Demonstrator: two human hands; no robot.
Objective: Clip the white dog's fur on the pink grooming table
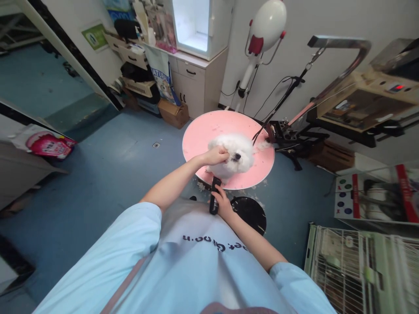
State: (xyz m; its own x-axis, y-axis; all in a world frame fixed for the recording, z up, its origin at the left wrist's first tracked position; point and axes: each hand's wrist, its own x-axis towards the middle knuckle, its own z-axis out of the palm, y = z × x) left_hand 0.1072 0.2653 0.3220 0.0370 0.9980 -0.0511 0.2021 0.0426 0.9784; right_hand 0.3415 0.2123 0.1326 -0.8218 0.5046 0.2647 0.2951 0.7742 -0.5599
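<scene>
Small white dog [233, 158] sits near the front edge of the round pink counter [203, 131], muzzle pointing toward the person. Left hand [216, 155] is closed in the fur beside its head, likely steadying it. Right hand [222, 201] is wrapped round a black clipper [214, 195], long axis near upright, head aimed up at the dog's chest. Leash [281, 102] runs to the grooming arm.

One head-worn view; looks steeply down over the chest at the nearby pink table [209, 126].
</scene>
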